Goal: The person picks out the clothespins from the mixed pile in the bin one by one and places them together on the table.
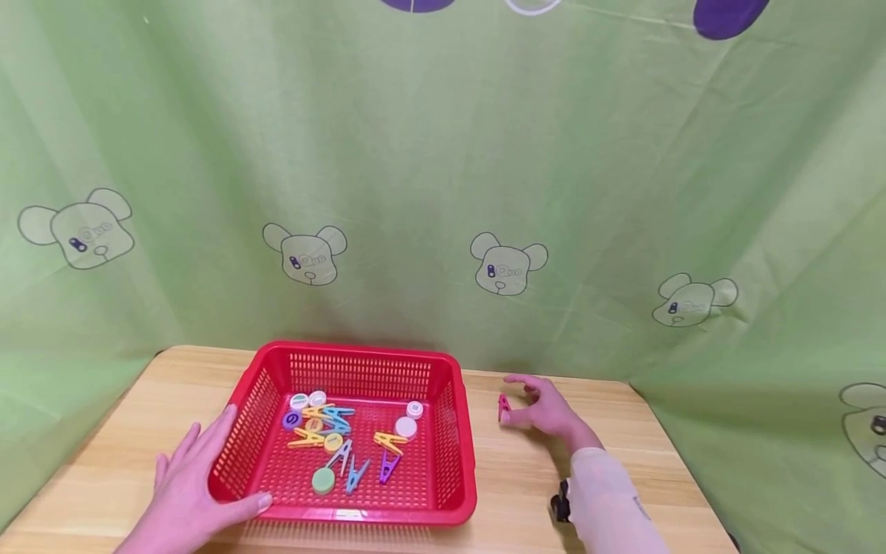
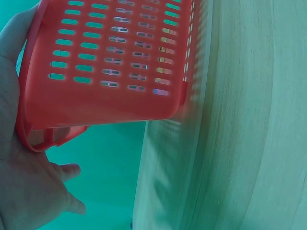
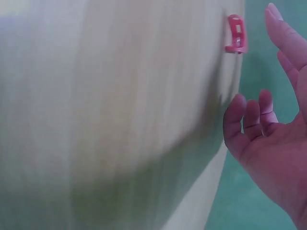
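My left hand point(image 1: 185, 492) lies against the left front corner of a red plastic basket point(image 1: 388, 517), thumb along the front rim and the other fingers extended by the left side. In the left wrist view, the palm meets the rim of the slotted basket wall point(image 2: 100, 103). To the right of the basket, my right hand point(image 1: 550, 409) hovers around a small pink clothespin point(image 1: 504, 406) on the table. The right wrist view shows this clothespin point(image 3: 238, 38) apart from the spread, slightly bent fingers, with nothing in the hand.
Inside the basket lie several clothespins, among them a purple one point(image 1: 389, 466) and a blue one point(image 1: 356, 475). Several round caps are there too, including a green one point(image 1: 323, 481). A green curtain point(image 1: 415, 169) hangs behind the wooden table point(image 1: 498, 477).
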The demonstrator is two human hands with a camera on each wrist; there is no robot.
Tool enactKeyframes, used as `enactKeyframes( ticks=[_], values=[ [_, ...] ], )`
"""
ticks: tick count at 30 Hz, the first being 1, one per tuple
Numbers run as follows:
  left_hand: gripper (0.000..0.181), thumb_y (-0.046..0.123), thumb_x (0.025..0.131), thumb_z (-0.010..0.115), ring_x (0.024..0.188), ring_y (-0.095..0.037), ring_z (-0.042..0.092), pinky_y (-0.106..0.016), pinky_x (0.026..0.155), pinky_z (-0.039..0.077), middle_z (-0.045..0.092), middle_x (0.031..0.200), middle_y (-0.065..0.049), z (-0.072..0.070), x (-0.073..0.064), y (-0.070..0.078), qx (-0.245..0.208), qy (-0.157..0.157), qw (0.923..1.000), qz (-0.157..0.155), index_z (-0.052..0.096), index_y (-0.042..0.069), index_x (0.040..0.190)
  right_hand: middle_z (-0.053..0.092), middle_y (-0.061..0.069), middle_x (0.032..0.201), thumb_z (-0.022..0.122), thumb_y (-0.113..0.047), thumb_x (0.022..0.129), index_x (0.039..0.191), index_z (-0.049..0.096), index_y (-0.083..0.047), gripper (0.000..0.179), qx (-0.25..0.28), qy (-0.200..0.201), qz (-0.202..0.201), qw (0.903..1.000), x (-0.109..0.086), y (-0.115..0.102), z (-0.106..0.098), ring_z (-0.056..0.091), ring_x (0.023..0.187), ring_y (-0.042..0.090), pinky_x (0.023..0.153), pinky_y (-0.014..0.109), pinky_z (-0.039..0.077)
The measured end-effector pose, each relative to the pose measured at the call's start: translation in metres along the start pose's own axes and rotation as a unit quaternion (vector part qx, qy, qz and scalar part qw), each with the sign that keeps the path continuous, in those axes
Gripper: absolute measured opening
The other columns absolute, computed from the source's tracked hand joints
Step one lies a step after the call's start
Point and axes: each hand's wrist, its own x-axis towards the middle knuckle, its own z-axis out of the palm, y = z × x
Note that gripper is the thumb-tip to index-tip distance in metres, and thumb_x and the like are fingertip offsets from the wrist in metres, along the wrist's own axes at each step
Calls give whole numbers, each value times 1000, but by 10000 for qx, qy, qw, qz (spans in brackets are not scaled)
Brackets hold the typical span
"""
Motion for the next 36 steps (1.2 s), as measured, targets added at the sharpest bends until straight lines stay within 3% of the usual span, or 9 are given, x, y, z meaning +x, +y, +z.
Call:
enactKeyframes(
  ticks=[6,15,24,36],
  values=[
    [129,56,69,86,139,-60,9,-79,99,-13,23,157,-31,0,0,0,-34,12,10000,18,5,17,162,49,20,136,90,-19,74,135,62,-24,67,-142,-27,163,9998,13,2,-2,48,119,43,94,54,45],
    [129,53,69,87,139,-60,10,-78,98,-16,23,158,-28,1,0,0,-100,96,9998,111,6,18,162,52,19,136,90,-16,72,137,59,-8,72,-458,-200,-554,9972,21,-35,-5,47,118,47,94,62,42],
    [130,54,68,88,140,-60,9,-78,99,-15,23,158,-29,1,-1,0,-113,128,9998,126,7,17,162,46,23,136,90,-12,71,138,60,-14,73,-958,-178,-718,9926,26,-67,-4,47,119,47,95,62,42],
    [129,60,68,85,137,-61,11,-82,98,-8,25,155,-32,1,1,1,-156,-66,9997,-159,8,16,162,50,18,131,93,-17,69,138,60,-18,76,-1030,-128,-1066,9889,33,-100,3,49,115,40,90,55,47]
  ],
)
